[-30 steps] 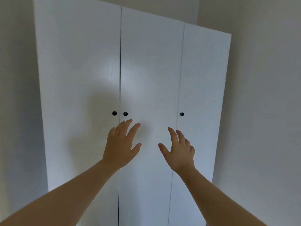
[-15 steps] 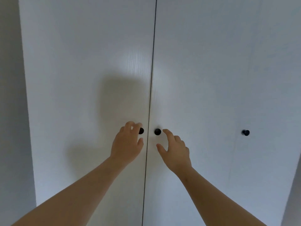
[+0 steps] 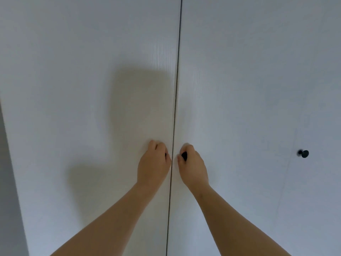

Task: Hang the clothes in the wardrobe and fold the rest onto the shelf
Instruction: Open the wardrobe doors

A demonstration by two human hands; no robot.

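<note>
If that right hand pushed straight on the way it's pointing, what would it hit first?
The right hand grips a black knob; straight on, it would probably meet the wardrobe door behind.

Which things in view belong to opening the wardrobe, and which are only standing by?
Job: left hand gripping the small round black left knob; right hand gripping the small round black middle knob; white left wardrobe door; white middle wardrobe door.
Idle: small round black right knob; grey wall.

A plain grey wall edges the far left — dim, softly lit.
</note>
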